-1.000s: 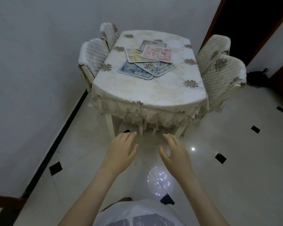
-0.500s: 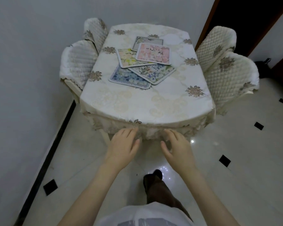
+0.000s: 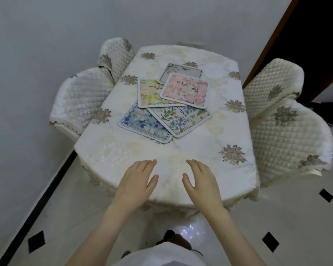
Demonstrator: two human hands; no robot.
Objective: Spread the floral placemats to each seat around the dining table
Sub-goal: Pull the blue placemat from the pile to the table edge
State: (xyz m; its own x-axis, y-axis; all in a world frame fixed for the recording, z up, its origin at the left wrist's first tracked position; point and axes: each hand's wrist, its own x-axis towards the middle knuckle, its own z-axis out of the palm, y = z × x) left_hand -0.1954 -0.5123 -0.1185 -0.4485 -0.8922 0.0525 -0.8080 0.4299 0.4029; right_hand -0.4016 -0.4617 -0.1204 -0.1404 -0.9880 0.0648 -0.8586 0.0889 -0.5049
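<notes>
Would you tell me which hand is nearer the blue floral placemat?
Left. The left hand sits just below the blue floral placemat; the right hand is below and further right.

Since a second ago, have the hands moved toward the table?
Yes. Both the left hand and right hand advanced from over the floor to above the table's near edge.

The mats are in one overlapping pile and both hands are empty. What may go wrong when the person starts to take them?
1. The pink mat lies on the yellow mat and the grey mat; pulling a lower one first may drag the others.
2. The blue mat lies under the green-flowered mat, so the same risk applies.
3. The tablecloth hangs loose; the left hand or right hand sliding a mat may wrinkle it.
</notes>
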